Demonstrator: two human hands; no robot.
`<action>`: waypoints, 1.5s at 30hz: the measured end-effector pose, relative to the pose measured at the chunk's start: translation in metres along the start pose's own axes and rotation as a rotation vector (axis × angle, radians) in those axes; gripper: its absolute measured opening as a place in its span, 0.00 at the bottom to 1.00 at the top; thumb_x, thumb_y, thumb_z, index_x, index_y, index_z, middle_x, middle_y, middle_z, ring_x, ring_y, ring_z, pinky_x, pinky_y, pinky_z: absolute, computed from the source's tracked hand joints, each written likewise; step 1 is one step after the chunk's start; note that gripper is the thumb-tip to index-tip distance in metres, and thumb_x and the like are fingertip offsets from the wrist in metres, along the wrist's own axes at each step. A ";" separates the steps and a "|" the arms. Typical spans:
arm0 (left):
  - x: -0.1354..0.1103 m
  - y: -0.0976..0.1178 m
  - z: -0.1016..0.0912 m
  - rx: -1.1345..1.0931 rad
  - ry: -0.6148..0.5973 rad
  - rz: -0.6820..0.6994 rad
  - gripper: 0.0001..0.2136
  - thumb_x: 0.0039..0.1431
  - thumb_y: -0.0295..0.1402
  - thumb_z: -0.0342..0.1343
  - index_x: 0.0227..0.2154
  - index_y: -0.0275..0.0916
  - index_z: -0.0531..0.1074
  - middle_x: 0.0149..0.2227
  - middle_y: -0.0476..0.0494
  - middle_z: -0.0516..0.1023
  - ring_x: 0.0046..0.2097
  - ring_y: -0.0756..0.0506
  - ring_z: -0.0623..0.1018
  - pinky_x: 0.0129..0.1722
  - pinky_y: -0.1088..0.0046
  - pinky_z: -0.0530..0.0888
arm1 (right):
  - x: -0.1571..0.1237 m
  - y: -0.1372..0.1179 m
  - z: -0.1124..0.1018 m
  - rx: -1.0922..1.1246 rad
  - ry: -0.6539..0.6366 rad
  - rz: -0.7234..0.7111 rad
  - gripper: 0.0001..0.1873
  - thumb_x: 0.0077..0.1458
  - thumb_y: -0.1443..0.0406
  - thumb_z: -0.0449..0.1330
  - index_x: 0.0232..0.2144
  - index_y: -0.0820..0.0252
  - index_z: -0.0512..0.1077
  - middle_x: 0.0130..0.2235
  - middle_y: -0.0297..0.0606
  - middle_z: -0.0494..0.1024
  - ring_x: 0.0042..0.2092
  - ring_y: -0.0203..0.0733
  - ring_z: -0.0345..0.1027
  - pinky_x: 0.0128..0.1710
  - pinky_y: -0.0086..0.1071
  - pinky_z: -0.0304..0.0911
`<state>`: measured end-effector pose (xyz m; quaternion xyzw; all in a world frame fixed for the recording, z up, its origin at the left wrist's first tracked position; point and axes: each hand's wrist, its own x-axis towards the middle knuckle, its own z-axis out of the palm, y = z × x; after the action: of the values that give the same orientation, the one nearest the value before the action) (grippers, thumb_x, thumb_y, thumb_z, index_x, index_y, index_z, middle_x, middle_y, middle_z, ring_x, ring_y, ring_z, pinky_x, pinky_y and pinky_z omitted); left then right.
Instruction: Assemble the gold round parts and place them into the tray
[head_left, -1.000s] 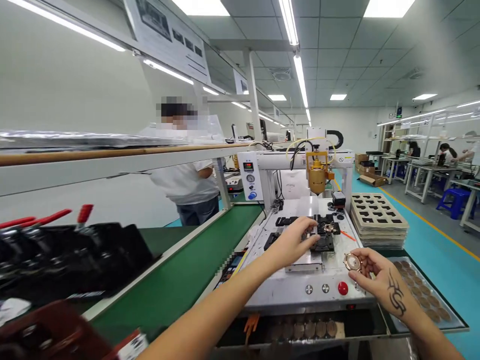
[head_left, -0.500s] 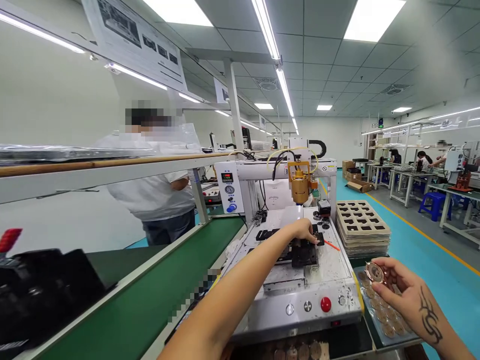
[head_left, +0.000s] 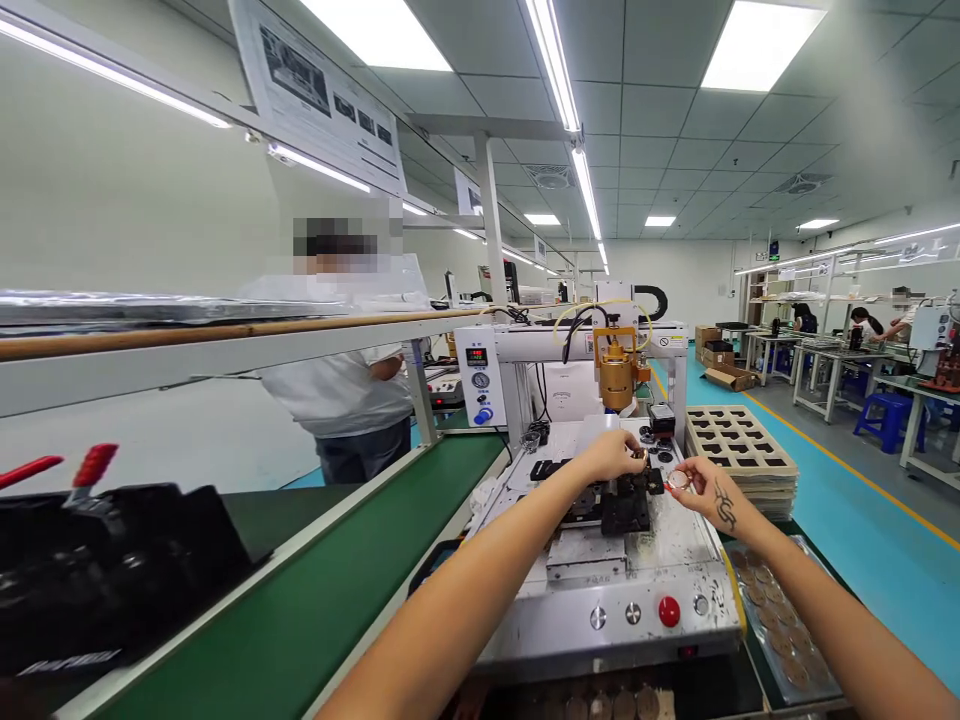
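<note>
My left hand is closed just above the black fixture on the machine bed, pinching a shiny gold-edged round part seen nearly edge-on. My right hand is closed on a rose-gold round part like a watch case, gripped by its rim just right of the fixture. A gold cylindrical machine head hangs behind and above both hands. The fingertips of my left hand partly cover the fixture.
A blister tray of several round copper-coloured parts lies at the right. Behind it stands a stack of beige trays. A green conveyor belt runs along the left. A red button sits on the machine front. A person stands beyond the belt.
My right hand has moved left and away from me, from above the blister tray to beside the fixture, with its round part. My left hand has lifted slightly, and a shiny part shows in its fingers.
</note>
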<state>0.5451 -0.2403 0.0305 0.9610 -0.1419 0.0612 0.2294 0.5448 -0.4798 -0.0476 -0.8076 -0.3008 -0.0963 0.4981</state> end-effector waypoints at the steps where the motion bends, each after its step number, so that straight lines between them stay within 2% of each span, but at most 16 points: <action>1: -0.008 0.001 -0.007 -0.020 0.034 0.012 0.12 0.67 0.36 0.65 0.48 0.35 0.78 0.47 0.42 0.83 0.47 0.40 0.83 0.48 0.59 0.81 | 0.011 0.002 0.006 -0.018 -0.040 -0.013 0.18 0.53 0.55 0.70 0.42 0.60 0.76 0.35 0.36 0.76 0.35 0.42 0.66 0.36 0.35 0.64; 3: -0.027 0.003 -0.021 -0.053 0.083 0.035 0.10 0.63 0.33 0.65 0.45 0.34 0.80 0.45 0.41 0.85 0.47 0.40 0.83 0.50 0.62 0.79 | 0.033 0.005 0.017 -0.051 -0.126 -0.027 0.16 0.53 0.58 0.71 0.40 0.60 0.77 0.36 0.36 0.77 0.37 0.43 0.68 0.37 0.34 0.65; 6: -0.062 0.009 -0.039 -0.098 0.153 0.076 0.11 0.59 0.33 0.63 0.43 0.36 0.81 0.44 0.41 0.86 0.48 0.39 0.83 0.49 0.66 0.78 | 0.061 0.013 0.030 -0.091 -0.276 -0.026 0.13 0.59 0.59 0.70 0.41 0.61 0.77 0.35 0.34 0.78 0.35 0.40 0.71 0.37 0.34 0.68; 9: -0.100 0.013 -0.050 -0.116 0.187 0.104 0.10 0.57 0.34 0.62 0.41 0.39 0.80 0.43 0.42 0.85 0.46 0.39 0.82 0.48 0.65 0.77 | 0.078 0.019 0.036 -0.117 -0.398 -0.033 0.13 0.66 0.57 0.67 0.43 0.62 0.77 0.36 0.33 0.79 0.34 0.39 0.74 0.38 0.36 0.72; 11: -0.123 0.013 -0.052 -0.120 0.190 0.108 0.09 0.56 0.34 0.63 0.40 0.40 0.79 0.42 0.43 0.85 0.45 0.40 0.82 0.47 0.65 0.76 | 0.081 0.021 0.037 -0.124 -0.431 -0.048 0.15 0.66 0.56 0.67 0.45 0.62 0.77 0.38 0.34 0.80 0.36 0.40 0.76 0.39 0.37 0.74; 14: -0.154 0.010 -0.052 -0.131 0.188 0.108 0.09 0.55 0.33 0.62 0.40 0.42 0.78 0.42 0.44 0.83 0.44 0.41 0.80 0.46 0.64 0.75 | 0.079 0.022 0.037 -0.142 -0.406 -0.076 0.16 0.62 0.56 0.69 0.46 0.62 0.81 0.39 0.39 0.83 0.40 0.45 0.77 0.43 0.39 0.72; 19: -0.196 0.002 -0.048 -0.157 0.177 0.123 0.07 0.55 0.31 0.61 0.38 0.43 0.76 0.40 0.45 0.81 0.42 0.42 0.78 0.43 0.65 0.74 | 0.069 0.025 0.041 -0.225 -0.277 -0.117 0.17 0.64 0.55 0.64 0.42 0.61 0.85 0.44 0.47 0.83 0.50 0.56 0.74 0.52 0.43 0.66; 22: -0.213 0.001 -0.046 -0.169 0.197 0.087 0.10 0.54 0.30 0.62 0.40 0.44 0.76 0.41 0.45 0.82 0.41 0.42 0.78 0.43 0.64 0.75 | 0.070 0.024 0.043 -0.271 -0.244 -0.122 0.15 0.61 0.55 0.66 0.39 0.59 0.86 0.42 0.46 0.83 0.49 0.54 0.73 0.51 0.42 0.65; 27: -0.225 0.013 -0.039 -0.223 0.241 0.073 0.14 0.55 0.32 0.63 0.45 0.44 0.77 0.43 0.46 0.84 0.44 0.42 0.80 0.48 0.64 0.77 | 0.072 0.009 0.040 -0.305 -0.180 -0.128 0.09 0.57 0.57 0.71 0.33 0.56 0.86 0.36 0.42 0.81 0.43 0.52 0.73 0.48 0.40 0.66; 30: -0.240 0.015 -0.026 -0.261 0.294 0.089 0.14 0.58 0.32 0.62 0.48 0.45 0.76 0.44 0.47 0.84 0.45 0.42 0.81 0.50 0.64 0.78 | 0.038 -0.003 0.033 -0.302 -0.031 -0.136 0.12 0.65 0.58 0.63 0.41 0.57 0.84 0.42 0.46 0.80 0.46 0.52 0.72 0.52 0.41 0.65; 33: -0.268 0.005 -0.007 -0.243 0.390 0.071 0.15 0.59 0.31 0.61 0.50 0.46 0.75 0.43 0.47 0.84 0.44 0.42 0.82 0.49 0.65 0.79 | -0.034 -0.011 0.023 -0.296 0.147 -0.120 0.18 0.72 0.57 0.53 0.50 0.58 0.79 0.49 0.48 0.77 0.49 0.51 0.71 0.52 0.42 0.66; 36: -0.298 -0.012 0.014 -0.232 0.431 0.016 0.16 0.61 0.30 0.59 0.52 0.45 0.75 0.42 0.47 0.84 0.42 0.44 0.83 0.46 0.67 0.80 | -0.112 -0.007 0.017 -0.319 0.261 -0.071 0.15 0.70 0.54 0.58 0.47 0.56 0.77 0.46 0.45 0.77 0.48 0.52 0.71 0.48 0.43 0.66; 38: -0.313 -0.023 0.029 -0.255 0.427 -0.015 0.15 0.62 0.29 0.59 0.51 0.44 0.74 0.43 0.47 0.84 0.42 0.44 0.83 0.46 0.68 0.80 | -0.149 0.002 0.018 -0.386 0.335 -0.066 0.16 0.67 0.50 0.62 0.43 0.55 0.76 0.44 0.43 0.76 0.47 0.53 0.71 0.46 0.44 0.66; 42: -0.332 -0.040 0.064 -0.336 0.321 -0.054 0.16 0.58 0.27 0.59 0.50 0.43 0.74 0.44 0.46 0.83 0.43 0.44 0.83 0.47 0.67 0.80 | -0.180 0.010 0.038 -0.510 0.516 -0.086 0.19 0.64 0.48 0.66 0.40 0.57 0.73 0.41 0.42 0.74 0.45 0.55 0.69 0.48 0.49 0.65; 44: -0.340 -0.049 0.086 -0.401 0.210 -0.073 0.17 0.57 0.27 0.60 0.50 0.42 0.74 0.43 0.46 0.83 0.43 0.43 0.83 0.47 0.66 0.80 | -0.189 0.001 0.061 -0.497 0.571 -0.148 0.13 0.64 0.55 0.68 0.41 0.56 0.72 0.40 0.41 0.74 0.44 0.53 0.70 0.47 0.48 0.66; 45: -0.343 -0.053 0.098 -0.434 0.160 -0.076 0.18 0.55 0.26 0.61 0.50 0.42 0.74 0.44 0.45 0.83 0.44 0.43 0.83 0.49 0.66 0.80 | -0.194 -0.006 0.076 -0.452 0.540 -0.194 0.09 0.65 0.60 0.68 0.41 0.56 0.73 0.39 0.41 0.75 0.43 0.51 0.70 0.46 0.46 0.67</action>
<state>0.2396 -0.1559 -0.1417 0.8859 -0.0968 0.0966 0.4433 0.3751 -0.4880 -0.1681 -0.8106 -0.2048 -0.4167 0.3569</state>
